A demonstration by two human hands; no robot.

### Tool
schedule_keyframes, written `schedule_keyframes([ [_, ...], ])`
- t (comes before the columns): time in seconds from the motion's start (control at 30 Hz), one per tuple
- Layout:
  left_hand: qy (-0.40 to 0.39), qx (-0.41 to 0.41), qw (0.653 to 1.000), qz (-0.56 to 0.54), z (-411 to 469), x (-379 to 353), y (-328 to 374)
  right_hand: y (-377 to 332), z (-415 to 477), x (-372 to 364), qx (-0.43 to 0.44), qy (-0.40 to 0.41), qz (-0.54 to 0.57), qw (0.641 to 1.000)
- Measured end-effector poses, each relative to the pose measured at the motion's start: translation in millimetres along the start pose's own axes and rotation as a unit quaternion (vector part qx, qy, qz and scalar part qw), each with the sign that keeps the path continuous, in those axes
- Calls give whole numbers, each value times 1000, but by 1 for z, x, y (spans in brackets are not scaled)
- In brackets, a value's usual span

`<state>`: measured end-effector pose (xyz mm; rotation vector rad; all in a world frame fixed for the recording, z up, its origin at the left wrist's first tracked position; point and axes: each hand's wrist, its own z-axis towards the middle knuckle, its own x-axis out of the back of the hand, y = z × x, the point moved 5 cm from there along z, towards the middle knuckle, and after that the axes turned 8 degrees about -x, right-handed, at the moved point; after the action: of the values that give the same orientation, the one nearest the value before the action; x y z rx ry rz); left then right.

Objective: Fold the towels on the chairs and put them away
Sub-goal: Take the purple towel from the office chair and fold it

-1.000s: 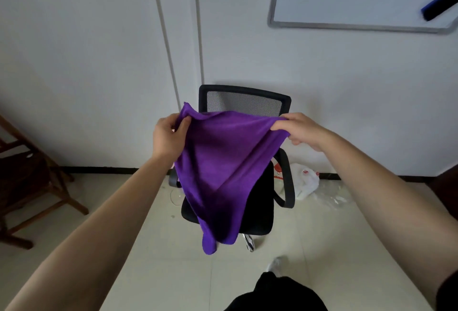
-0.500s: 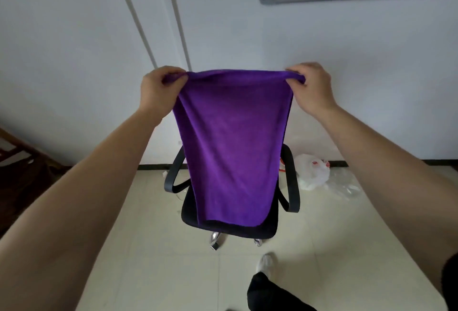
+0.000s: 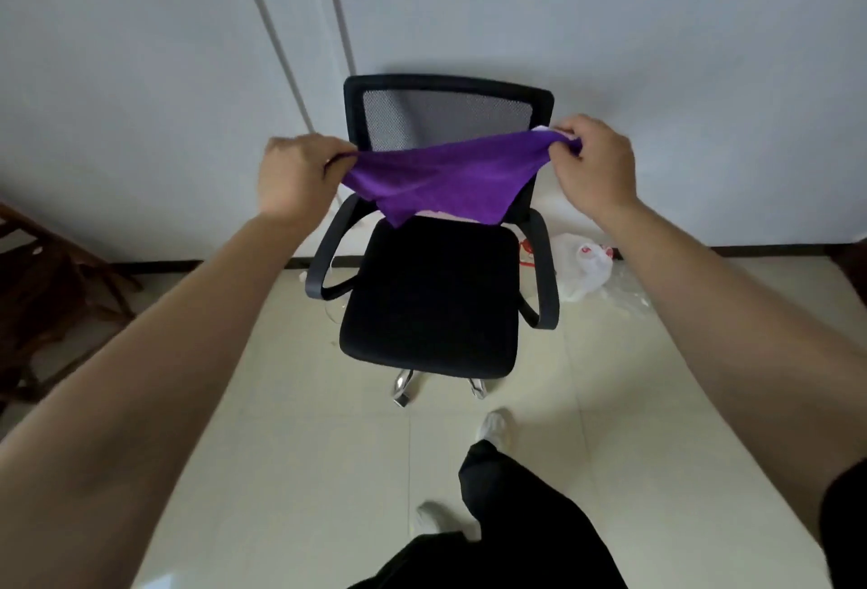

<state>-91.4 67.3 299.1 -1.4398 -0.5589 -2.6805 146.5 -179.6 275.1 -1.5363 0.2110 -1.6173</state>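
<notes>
We hold the purple towel [image 3: 441,175] stretched in the air at the centre of the frame, above the seat of the black office chair [image 3: 431,297] and in front of its mesh backrest. Our left hand [image 3: 293,180] pinches one end with curled fingers and our right hand [image 3: 593,166] pinches the other, so the cloth sags between them. A white plastic bag [image 3: 584,269] lies on the floor right of the chair, and dark wooden furniture [image 3: 42,278] stands at the left edge
</notes>
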Motion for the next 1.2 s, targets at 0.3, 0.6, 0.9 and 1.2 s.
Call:
schedule_keyframes([
  [0.3,-341,172,924,-18,-221,-158,-9,150,-172,-135,-92,-208,-98,969],
  [0.6,-458,171,872,18,-323,-198,2,210,-268,-167,-172,-345,-188,904],
  [0.9,-411,121,897,110,-280,-188,14,181,-233,-145,-103,-306,-192,927],
  [1.2,-508,44,849,140,-379,-214,23,210,-312,-168,-54,-405,-270,872],
])
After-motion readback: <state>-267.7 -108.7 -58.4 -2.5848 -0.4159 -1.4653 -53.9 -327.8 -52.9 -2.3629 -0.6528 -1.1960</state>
